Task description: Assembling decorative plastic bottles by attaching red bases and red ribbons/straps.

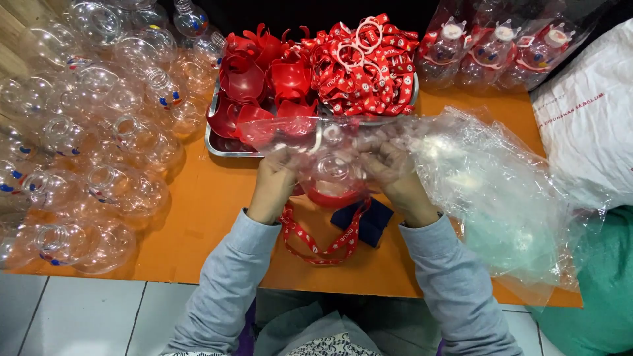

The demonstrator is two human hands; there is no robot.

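My left hand (273,184) and my right hand (395,178) hold a clear round plastic bottle (334,173) with a red base between them, above the orange table (198,211). A thin clear plastic bag (310,135) is pulled over the bottle, and both hands grip it at the sides. A red strap (316,247) with white print hangs from the bottle and loops on the table near my sleeves. A dark blue cloth (369,221) lies under my right wrist.
A metal tray (214,142) behind my hands holds red caps (264,79) and red straps (366,66). Several empty clear bottles (99,132) are piled at the left. Bagged finished bottles (494,53) stand at the back right. Loose clear bags (501,198) lie at the right, beside a white sack (587,112).
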